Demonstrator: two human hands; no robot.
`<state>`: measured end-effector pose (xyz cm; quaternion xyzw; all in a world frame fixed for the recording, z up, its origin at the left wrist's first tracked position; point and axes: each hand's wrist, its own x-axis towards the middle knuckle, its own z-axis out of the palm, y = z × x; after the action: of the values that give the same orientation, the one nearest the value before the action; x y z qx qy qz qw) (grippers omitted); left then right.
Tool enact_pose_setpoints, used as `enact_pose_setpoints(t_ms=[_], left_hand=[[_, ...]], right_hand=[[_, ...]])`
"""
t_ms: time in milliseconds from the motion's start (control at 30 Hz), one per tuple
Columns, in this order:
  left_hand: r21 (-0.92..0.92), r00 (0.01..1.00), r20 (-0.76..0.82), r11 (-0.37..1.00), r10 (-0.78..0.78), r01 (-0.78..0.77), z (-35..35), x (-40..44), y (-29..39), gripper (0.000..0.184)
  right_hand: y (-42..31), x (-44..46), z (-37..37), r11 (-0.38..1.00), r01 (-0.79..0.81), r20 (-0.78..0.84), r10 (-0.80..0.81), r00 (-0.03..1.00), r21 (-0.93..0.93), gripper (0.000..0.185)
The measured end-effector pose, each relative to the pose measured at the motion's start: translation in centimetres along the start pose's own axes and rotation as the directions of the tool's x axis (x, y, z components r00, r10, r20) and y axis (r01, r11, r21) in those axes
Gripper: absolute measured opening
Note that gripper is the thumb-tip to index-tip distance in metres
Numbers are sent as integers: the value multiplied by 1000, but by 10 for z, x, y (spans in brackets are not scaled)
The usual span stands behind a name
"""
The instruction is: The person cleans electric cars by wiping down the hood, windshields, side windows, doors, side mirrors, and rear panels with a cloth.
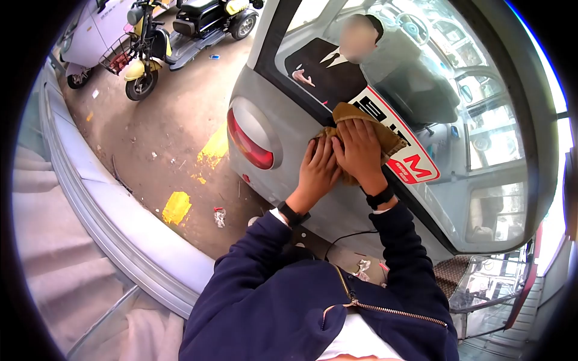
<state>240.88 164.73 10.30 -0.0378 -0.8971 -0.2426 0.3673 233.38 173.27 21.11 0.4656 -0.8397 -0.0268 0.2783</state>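
Observation:
A brown cloth [385, 138] lies bunched against the grey vehicle [301, 114], at the lower edge of its rear window. My right hand [359, 150] presses on the cloth, its fingers together and pointing up. Beside it, touching it, my left hand [319, 170] rests with its fingers laid over the cloth's left end. Above the cloth, a sticker of a person in a dark suit [331, 69] is on the window. A white sticker with a red border [415, 165] sits to the right of the cloth.
The vehicle's red tail light [247, 141] is left of my hands. A yellow scooter [141, 66] and a black three-wheeler [198, 24] stand at the upper left. A pale ledge [138, 225] runs along the left. Litter [220, 217] and yellow paint [176, 207] mark the ground.

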Motion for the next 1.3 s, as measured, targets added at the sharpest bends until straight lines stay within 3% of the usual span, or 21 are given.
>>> enact_pose_setpoints(t_ms=[167, 233, 333, 400, 500, 633, 767, 833, 933, 1000, 1033, 1133, 1300], left_hand=[[-18, 999, 48, 1000, -19, 20, -2, 1, 2, 66], [-35, 997, 70, 999, -15, 17, -1, -1, 4, 69], [-320, 981, 168, 935, -102, 152, -5, 4, 3, 82], [-528, 992, 106, 842, -63, 110, -8, 10, -1, 81], [-482, 994, 113, 874, 0, 55, -41, 47, 8, 81], [-453, 989, 92, 889, 119, -65, -62, 88, 22, 83], [-417, 981, 35, 895, 191, -159, -55, 112, 30, 86], [-409, 984, 24, 900, 177, -152, -47, 107, 33, 84], [-387, 985, 44, 912, 167, -137, -31, 88, 33, 74], [-278, 986, 77, 953, 146, -120, -16, 63, 27, 66], [-273, 985, 81, 954, 151, -124, -11, 52, 23, 66], [-205, 983, 72, 967, 168, -150, -2, 21, 11, 53], [-187, 934, 60, 923, 351, -335, -24, -2, -2, 44]], right_hand=[[1, 0, -2, 1000, -15, -43, 14, 999, -10, 37], [3, 1, -15, 996, -88, -38, 87, 995, -32, 38], [15, -3, -37, 970, -218, -114, 205, 972, -108, 39], [28, 4, -59, 946, -257, -209, 216, 954, -196, 41], [53, 15, -91, 883, -383, -383, 266, 885, -272, 43], [62, 25, -99, 855, -449, -459, 300, 836, -260, 47], [53, 24, -84, 803, -498, -431, 342, 835, -327, 37], [48, 13, -73, 877, -406, -292, 330, 898, -257, 34], [43, -11, -45, 941, -301, -232, 261, 937, -156, 28], [33, -27, -34, 978, -203, -126, 194, 973, -58, 28], [29, -36, -27, 977, -208, -130, 200, 971, -53, 28], [12, -66, -3, 958, -209, -2, 213, 977, 195, 32], [-27, -104, 15, 912, -321, 18, 328, 945, 254, 34]])
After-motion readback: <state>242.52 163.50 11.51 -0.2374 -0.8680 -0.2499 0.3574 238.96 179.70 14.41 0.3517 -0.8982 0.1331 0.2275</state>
